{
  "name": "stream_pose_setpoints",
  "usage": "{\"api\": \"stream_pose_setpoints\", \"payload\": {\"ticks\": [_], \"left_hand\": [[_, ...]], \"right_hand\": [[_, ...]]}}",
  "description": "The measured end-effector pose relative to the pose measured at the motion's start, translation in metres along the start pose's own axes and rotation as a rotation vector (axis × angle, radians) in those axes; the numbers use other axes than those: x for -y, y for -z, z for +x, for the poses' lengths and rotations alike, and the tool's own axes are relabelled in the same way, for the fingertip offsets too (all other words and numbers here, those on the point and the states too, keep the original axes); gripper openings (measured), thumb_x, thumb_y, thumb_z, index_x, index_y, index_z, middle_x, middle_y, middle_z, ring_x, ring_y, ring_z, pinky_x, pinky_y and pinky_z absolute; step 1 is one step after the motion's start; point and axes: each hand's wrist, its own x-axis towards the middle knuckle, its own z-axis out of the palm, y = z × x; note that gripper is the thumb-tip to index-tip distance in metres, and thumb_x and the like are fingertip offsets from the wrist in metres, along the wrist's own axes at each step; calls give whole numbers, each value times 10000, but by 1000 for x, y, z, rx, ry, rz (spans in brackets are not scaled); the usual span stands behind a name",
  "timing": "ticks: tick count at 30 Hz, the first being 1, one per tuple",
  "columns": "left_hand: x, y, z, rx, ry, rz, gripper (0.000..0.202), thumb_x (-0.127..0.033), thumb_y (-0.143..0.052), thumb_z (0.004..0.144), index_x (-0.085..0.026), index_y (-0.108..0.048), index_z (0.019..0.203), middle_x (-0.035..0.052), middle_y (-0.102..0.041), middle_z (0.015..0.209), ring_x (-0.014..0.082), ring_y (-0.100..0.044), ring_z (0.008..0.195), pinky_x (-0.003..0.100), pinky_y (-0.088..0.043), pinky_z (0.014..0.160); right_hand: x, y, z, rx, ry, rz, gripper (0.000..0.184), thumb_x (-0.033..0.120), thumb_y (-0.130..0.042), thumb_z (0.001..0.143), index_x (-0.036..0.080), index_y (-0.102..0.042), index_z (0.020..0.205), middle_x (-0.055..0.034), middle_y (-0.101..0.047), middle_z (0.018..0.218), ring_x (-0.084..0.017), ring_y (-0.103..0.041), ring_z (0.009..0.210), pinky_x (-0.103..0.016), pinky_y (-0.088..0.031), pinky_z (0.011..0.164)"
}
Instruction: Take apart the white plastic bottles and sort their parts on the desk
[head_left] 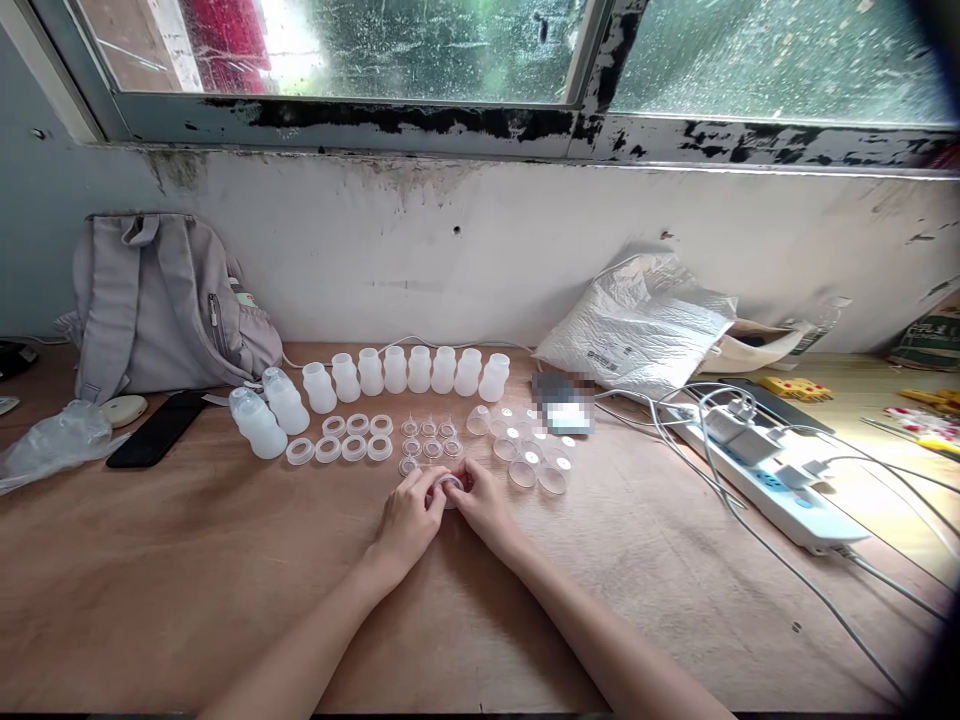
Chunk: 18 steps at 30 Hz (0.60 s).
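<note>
My left hand and my right hand meet over the wooden table, both pinched on one small white ring between the fingertips. Just beyond lie several clear nipples, white rings to the left and clear dome caps to the right. A row of translucent small bottles stands behind them, with two more bottles at the left end.
A grey backpack leans on the wall at left, with a black phone and a plastic bag near it. At right lie a white bag, a power strip and trailing cables.
</note>
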Motion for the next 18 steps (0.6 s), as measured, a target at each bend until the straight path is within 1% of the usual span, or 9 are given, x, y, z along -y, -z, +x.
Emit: {"api": "stream_pose_setpoints", "payload": {"ticks": [6, 10, 13, 15, 18], "left_hand": [[2, -1, 2, -21, 9, -36, 262, -152, -404, 788, -225, -575, 972, 19, -606, 871, 141, -559, 763, 253, -437, 709], [3, -1, 2, -25, 9, -54, 267, -139, -398, 783, -216, -574, 968, 24, -612, 884, 147, -560, 768, 265, -439, 710], [4, -1, 2, -22, 4, -67, 268, -135, -398, 781, -215, -576, 964, 27, -612, 897, 149, -561, 781, 267, -437, 720], [4, 0, 2, -23, 4, -88, 259, -153, -394, 791, -214, -575, 966, 27, -611, 890, 146, -562, 773, 266, -438, 719], [3, 2, 2, -39, 6, -155, 224, -198, -391, 807, -212, -581, 927, 24, -609, 871, 144, -561, 769, 263, -439, 715]], "right_hand": [[6, 2, -5, 21, 78, 8, 120, 246, -512, 686, 177, -467, 598, 29, -499, 548, -103, -428, 504, -216, -328, 482], [2, 2, -4, 39, 81, 42, 153, 278, -484, 726, 185, -470, 605, 22, -497, 547, -110, -428, 503, -219, -336, 468], [-2, 0, -4, 15, 96, 25, 185, 280, -474, 736, 187, -445, 579, 29, -462, 529, -105, -404, 498, -218, -327, 468], [-1, -1, -5, 5, 116, 15, 197, 278, -476, 740, 186, -433, 571, 32, -448, 533, -102, -395, 504, -220, -325, 482], [3, 0, -7, 31, 118, 50, 203, 310, -485, 756, 182, -458, 600, 24, -469, 565, -105, -407, 523, -223, -334, 498]]}}
